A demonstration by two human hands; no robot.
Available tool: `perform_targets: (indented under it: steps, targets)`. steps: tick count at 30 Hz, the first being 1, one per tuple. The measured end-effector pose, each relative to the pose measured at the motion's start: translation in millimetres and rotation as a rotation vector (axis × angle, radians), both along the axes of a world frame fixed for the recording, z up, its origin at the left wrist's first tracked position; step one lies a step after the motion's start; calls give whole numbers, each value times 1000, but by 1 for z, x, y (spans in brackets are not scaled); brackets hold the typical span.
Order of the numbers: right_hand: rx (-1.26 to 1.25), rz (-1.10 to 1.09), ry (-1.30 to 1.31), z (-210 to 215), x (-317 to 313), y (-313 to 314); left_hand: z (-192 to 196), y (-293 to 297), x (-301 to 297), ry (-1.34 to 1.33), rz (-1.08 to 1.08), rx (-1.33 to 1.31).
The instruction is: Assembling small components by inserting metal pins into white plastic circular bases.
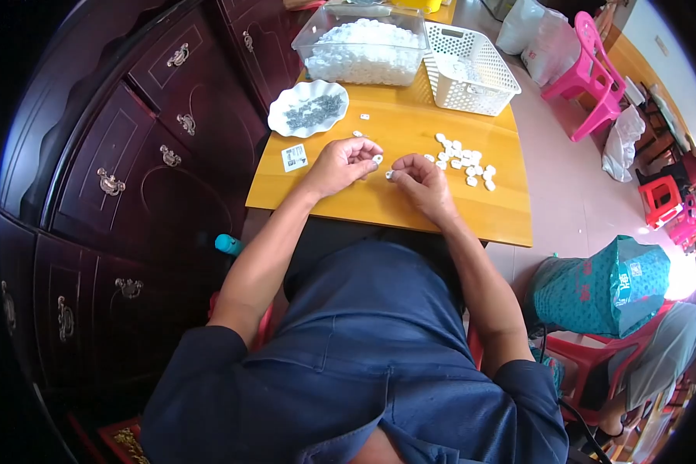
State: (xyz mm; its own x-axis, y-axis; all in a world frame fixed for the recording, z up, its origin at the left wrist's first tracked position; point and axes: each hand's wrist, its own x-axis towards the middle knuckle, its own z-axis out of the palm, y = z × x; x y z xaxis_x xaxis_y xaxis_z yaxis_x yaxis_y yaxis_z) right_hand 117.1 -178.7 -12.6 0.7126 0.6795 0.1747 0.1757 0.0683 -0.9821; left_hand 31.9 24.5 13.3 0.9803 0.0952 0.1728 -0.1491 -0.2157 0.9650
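Over the wooden table [472, 213], my left hand [340, 166] pinches a small white piece [378, 159] between thumb and fingertips. Close to its right, my right hand [425, 185] grips another small white piece [390, 175]; a small gap parts the two. Their exact kind is too small to make out. Several loose white pieces [472, 161] lie scattered to the right of my right hand. Beyond my left hand, a single white piece [364, 117] lies apart on the table. A white scalloped dish [278, 110] holding small dark bits stands at the far left.
At the table's far side stand a clear bin [305, 48] heaped with white pieces and a white perforated basket [487, 103]. A printed square card [295, 158] lies left. Dark drawers [147, 139] flank the left side. A teal bag [595, 286] and a seated person are at right.
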Motion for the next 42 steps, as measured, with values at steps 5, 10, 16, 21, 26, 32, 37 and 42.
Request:
perform_targets:
  steps: [5,10,16,21,26,32,37,42]
  targets:
    - [-9,-4,1,2,-3,1,-1,0,0,0,-36,41]
    - [-22,6,19,4,-3,1,0,-2,-2,-16,-49,70]
    - [-29,3,-2,3,-2,0,3,-5,-2,2,-59,42]
    - [-19,21,9,0,-1,0,5,-5,-3,2,-71,47]
    - [-35,30,1,0,-1,0,7,-8,-4,3,-72,44]
    - [5,33,-12,-4,1,0,7,-7,-3,5,-74,73]
    - [12,38,-13,-2,0,0,4,-7,-2,-9,-80,97]
    - [17,29,-14,-5,0,1,2,-5,-2,-25,-80,112]
